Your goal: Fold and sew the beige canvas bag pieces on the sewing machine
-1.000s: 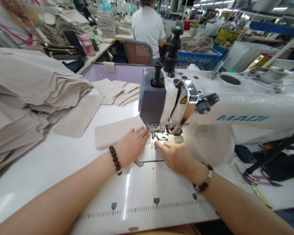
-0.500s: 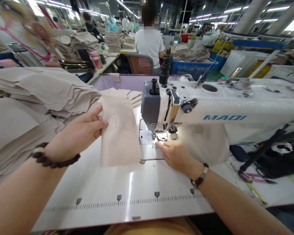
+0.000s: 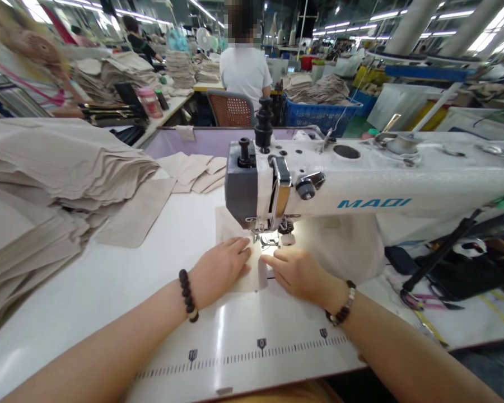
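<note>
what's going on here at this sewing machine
Work is under way at a white MAQI sewing machine. The person's left hand lies palm down on a beige piece of fabric beside the lit metal presser foot, and the right hand is close to the fabric's right edge; whether it touches is hard to tell. A large pile of beige fabric pieces sits to the left on the glossy white tabletop.

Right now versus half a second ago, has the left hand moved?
Yes: the left hand has moved rightward and slightly down in view, judged against the sewing machine.
</note>
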The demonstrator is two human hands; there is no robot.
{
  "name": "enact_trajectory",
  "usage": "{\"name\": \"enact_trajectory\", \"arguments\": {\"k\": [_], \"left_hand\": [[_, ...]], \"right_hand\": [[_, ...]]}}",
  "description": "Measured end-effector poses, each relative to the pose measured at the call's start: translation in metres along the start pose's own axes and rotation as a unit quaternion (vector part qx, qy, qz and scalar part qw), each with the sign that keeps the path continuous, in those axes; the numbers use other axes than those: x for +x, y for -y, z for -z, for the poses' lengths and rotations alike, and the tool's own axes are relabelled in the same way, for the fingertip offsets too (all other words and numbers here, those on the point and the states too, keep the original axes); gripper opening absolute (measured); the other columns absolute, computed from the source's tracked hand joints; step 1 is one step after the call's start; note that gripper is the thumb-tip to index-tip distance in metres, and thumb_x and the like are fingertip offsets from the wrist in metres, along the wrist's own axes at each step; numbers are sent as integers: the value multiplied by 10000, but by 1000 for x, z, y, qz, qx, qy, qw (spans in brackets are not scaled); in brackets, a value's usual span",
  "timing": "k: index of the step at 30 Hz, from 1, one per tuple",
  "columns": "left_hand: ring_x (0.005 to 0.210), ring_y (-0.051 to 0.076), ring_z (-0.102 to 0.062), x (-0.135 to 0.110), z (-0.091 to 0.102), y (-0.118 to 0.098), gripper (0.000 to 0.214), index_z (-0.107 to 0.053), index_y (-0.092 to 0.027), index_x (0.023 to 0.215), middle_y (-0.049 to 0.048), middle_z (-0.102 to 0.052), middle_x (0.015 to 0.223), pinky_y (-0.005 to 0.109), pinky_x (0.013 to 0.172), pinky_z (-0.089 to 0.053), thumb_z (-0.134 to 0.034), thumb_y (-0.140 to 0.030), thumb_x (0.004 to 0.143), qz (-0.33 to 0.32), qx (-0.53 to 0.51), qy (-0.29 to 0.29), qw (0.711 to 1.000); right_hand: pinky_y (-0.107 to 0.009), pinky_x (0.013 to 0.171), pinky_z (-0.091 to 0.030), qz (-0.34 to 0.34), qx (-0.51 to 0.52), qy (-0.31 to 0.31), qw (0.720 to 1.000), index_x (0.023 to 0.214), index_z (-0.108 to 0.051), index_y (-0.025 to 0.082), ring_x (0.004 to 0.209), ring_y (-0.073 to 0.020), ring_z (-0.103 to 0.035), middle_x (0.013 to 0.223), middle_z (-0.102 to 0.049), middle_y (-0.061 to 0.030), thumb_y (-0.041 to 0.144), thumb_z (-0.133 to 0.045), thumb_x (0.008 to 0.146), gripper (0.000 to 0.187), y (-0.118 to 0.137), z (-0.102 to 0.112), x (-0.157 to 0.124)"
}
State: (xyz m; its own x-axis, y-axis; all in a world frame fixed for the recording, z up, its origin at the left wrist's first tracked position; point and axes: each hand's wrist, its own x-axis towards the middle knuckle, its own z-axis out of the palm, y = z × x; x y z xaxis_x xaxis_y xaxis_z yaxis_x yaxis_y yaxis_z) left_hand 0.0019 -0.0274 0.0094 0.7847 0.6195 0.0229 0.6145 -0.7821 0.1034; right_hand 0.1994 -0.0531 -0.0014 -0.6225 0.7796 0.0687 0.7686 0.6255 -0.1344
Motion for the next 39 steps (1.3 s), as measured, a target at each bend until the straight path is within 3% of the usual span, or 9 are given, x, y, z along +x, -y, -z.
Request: {"name": "enact_trajectory", "arguments": {"k": [10, 21, 39], "left_hand": [[997, 227, -528, 14, -4, 17, 216, -537, -110, 1058, 101, -579, 1007, 344, 831, -480, -468, -215, 882, 29, -27, -20, 999], [964, 219, -525, 17, -7, 26, 105, -557, -128, 861, 79, -573, 906, 327, 839, -454, -475, -191, 877, 1, -64, -52, 997], [930, 209, -532, 21, -10, 30, 115, -561, -120, 867, 78, -568, 933, 320, 825, -451, -481, -202, 877, 1, -63, -52, 997]], "right_hand": [[-268, 550, -280, 11, 4, 11, 1000, 1002, -576, 153, 612, -135, -500, 716, -573, -11, 139, -441, 862, 195, -1, -3, 3], [-276, 508, -241, -10, -18, -25, 999, 1054, -575, 166, 581, -127, -495, 690, -586, -5, 132, -439, 848, 250, 2, -7, 4], [-280, 511, -247, -13, -40, -49, 998, 1073, -577, 159, 583, -133, -500, 694, -590, -5, 114, -480, 806, 287, 3, -11, 5]]}}
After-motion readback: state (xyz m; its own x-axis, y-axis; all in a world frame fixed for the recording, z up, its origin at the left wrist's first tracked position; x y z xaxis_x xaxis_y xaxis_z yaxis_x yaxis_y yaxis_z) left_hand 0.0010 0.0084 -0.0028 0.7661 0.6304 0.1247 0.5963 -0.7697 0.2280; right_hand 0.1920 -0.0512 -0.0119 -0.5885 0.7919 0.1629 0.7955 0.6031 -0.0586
